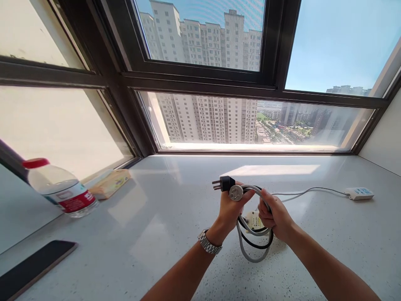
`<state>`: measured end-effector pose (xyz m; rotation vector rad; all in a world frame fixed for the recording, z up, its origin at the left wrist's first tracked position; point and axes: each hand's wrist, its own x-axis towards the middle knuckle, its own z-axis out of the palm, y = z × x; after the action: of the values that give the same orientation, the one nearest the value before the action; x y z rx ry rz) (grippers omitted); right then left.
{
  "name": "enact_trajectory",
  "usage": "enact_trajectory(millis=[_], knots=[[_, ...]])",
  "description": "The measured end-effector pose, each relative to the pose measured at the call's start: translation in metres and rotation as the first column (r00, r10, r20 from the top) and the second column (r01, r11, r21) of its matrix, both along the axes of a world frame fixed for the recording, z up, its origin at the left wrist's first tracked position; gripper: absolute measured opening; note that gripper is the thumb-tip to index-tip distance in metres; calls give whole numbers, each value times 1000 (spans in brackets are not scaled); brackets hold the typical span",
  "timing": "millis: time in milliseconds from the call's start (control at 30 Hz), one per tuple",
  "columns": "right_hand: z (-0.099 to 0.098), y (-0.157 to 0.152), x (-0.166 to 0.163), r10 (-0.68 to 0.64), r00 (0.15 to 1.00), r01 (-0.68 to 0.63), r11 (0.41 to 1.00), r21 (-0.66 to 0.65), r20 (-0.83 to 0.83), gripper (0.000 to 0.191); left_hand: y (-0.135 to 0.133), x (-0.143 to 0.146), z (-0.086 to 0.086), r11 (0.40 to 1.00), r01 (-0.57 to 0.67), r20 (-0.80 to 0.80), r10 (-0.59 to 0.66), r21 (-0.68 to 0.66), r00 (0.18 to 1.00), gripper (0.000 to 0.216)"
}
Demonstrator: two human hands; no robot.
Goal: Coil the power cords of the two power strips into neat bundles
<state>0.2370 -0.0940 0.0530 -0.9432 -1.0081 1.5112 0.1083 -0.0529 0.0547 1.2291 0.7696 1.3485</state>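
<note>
Both my hands grip a looped bundle of grey and black power cables (254, 258) above the white speckled sill. My left hand (231, 209), with a metal watch on its wrist, is closed around the bundle's left side. A black three-pin plug (226, 183) and a round grey plug (236, 192) stick out beside its thumb. On the right side of the coil, my right hand (277, 215) is closed with its thumb on top. A cream-coloured box with a yellow label (255, 221) shows behind the loops, partly hidden by them.
A thin grey cord runs right to a small white box (360, 193). At left stand a red-capped water bottle (62, 188) and a soft tissue pack (110, 184). A dark phone (34, 267) lies at the lower left. Dark-framed windows (200, 85) border the sill (150, 259).
</note>
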Motion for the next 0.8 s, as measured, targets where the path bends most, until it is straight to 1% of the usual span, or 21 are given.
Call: enact_trajectory(millis=[67, 167, 233, 300, 367, 433, 533, 600, 700, 800], knots=[[0, -1, -1, -30, 999, 30, 999, 12, 9, 60, 0, 1, 1, 999, 45, 17, -45, -20, 999, 38], [4, -4, -3, -58, 997, 56, 998, 32, 54, 56, 2, -1, 2, 995, 101, 34, -100, -15, 994, 37], [7, -7, -3, -30, 991, 24, 999, 47, 130, 56, 3, -3, 3, 990, 137, 31, -137, -9, 990, 36], [10, -10, -3, 24, 973, -43, 996, 80, 231, 55, 3, -4, 4, 988, 153, 6, -153, -5, 988, 36], [12, -13, -1, 55, 950, -93, 989, 113, 306, 56, 3, -6, 4, 991, 136, -25, -136, 12, 990, 35], [15, -14, 2, 92, 941, -144, 980, 139, 325, 61, 2, -7, 4, 993, 102, -56, -99, 58, 994, 32], [17, -13, 6, 230, 933, -283, 943, 173, 276, 68, 0, -7, 1, 990, 44, -99, -31, 135, 995, 29], [15, -10, 6, 293, 923, -343, 921, 186, 252, 70, 0, -6, 0, 985, -1, -105, 19, 170, 994, 30], [9, -5, 4, 269, 917, -327, 929, 172, 294, 64, -1, -4, -2, 969, -45, -90, 69, 244, 994, 32], [1, -1, 0, 230, 889, -302, 944, 129, 397, 50, -2, -3, -3, 956, -35, -95, 65, 291, 993, 34]])
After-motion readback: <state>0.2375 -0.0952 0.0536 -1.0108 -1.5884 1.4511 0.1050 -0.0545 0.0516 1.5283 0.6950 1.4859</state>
